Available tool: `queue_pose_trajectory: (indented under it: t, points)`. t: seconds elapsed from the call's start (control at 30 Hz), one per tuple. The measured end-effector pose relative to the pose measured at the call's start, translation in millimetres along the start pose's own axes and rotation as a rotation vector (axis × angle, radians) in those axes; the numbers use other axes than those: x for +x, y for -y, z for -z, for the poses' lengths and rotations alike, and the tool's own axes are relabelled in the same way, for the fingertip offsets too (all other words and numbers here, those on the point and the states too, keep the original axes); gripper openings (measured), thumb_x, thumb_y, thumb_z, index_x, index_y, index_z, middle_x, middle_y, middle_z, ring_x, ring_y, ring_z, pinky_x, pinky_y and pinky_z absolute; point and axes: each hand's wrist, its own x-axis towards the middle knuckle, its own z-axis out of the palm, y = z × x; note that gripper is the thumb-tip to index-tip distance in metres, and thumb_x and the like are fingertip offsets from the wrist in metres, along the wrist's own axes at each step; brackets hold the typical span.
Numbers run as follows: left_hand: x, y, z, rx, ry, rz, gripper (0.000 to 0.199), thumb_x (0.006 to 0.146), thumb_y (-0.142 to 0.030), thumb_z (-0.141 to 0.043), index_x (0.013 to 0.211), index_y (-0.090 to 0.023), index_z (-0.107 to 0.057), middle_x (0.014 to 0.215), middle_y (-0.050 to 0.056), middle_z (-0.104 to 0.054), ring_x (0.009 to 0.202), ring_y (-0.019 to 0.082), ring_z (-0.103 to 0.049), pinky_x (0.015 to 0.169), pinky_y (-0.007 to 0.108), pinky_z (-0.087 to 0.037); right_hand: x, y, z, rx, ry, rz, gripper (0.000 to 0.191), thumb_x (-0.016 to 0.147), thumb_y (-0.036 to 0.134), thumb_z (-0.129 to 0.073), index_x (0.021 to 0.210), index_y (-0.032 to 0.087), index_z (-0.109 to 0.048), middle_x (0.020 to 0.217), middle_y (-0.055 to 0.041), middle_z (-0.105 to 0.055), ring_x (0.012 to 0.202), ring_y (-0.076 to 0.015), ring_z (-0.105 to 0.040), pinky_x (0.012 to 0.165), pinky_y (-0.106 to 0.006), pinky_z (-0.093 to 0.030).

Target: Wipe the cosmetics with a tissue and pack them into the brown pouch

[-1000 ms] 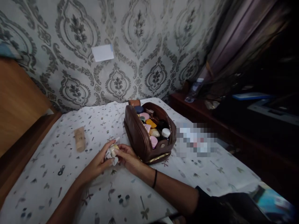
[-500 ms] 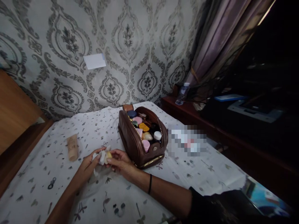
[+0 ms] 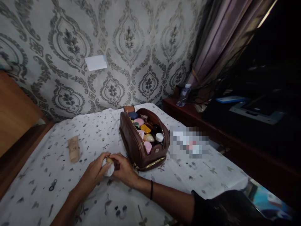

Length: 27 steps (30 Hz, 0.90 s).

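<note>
Left hand point(image 3: 94, 169) shifted toward the sheet's point(image 3: 183, 175) right edge, closer to right hand point(image 3: 125, 171); tissue point(image 3: 109, 170) now gathered compactly against yellow item point(image 3: 109, 160).

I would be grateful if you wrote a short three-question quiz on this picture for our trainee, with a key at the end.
1. True or false: the left hand and the right hand both have fingers on the same small white-and-yellow item.
2. Multiple choice: how does the brown bag stand? A) zipped shut; B) open, with containers showing inside; C) tipped upside down.
3. Short answer: what lies on the printed cloth, to the left of the bag and past the left hand?

Key: 1. True. 2. B. 3. A beige tube.
</note>
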Motion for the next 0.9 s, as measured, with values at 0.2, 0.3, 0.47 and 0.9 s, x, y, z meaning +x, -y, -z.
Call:
queue_pose_trajectory:
  t: [0.2, 0.3, 0.47, 0.9]
  points:
    - [2.3, -11.4, 5.4, -0.087, -0.121, 0.058, 0.034, 0.095, -0.047, -0.041, 0.108, -0.019, -0.056, 0.077, 0.000, -0.064, 0.072, 0.020, -0.062, 0.074, 0.031, -0.048, -4.9, 10.7, -2.1, -0.115, 0.085, 0.023, 0.045, 0.066, 0.010, -0.082, 0.108, 0.022, -0.069, 0.093, -0.0001, -0.053, 0.083, -0.0156, -0.054, 0.074, -0.027, -0.049]
    - [6.9, -4.8, 4.6, -0.187, -0.226, 0.059, 0.027, 0.089, -0.042, -0.049, 0.100, -0.019, -0.058, 0.091, 0.002, -0.066, 0.085, 0.020, -0.061, 0.080, 0.030, -0.047, -7.0, 11.3, -3.7, -0.111, 0.098, 0.061, 0.043, 0.068, 0.014, -0.082, 0.107, 0.022, -0.067, 0.098, -0.0022, -0.054, 0.090, -0.0177, -0.056, 0.079, -0.029, -0.051]
    - [11.2, 1.2, 0.9, -0.448, -0.218, 0.158, 0.030, 0.084, -0.047, -0.057, 0.095, -0.019, -0.057, 0.078, -0.002, -0.059, 0.063, 0.014, -0.054, 0.060, 0.025, -0.046, -9.1, 12.2, -4.9, 0.085, 0.092, -0.017, 0.051, 0.072, 0.022, -0.078, 0.119, 0.024, -0.057, 0.110, -0.0050, -0.059, 0.093, -0.0183, -0.064, 0.076, -0.029, -0.054]
    - [3.3, -8.1, -4.6, -0.630, 0.004, 0.195, 0.051, 0.088, -0.067, -0.050, 0.114, -0.023, -0.050, 0.064, -0.007, -0.054, 0.045, 0.010, -0.049, 0.041, 0.020, -0.042, -6.6, 18.2, -1.1, -0.052, 0.001, 0.060, 0.037, 0.074, 0.011, -0.068, 0.109, 0.025, -0.070, 0.101, -0.0030, -0.055, 0.071, -0.0125, -0.055, 0.062, -0.025, -0.050]
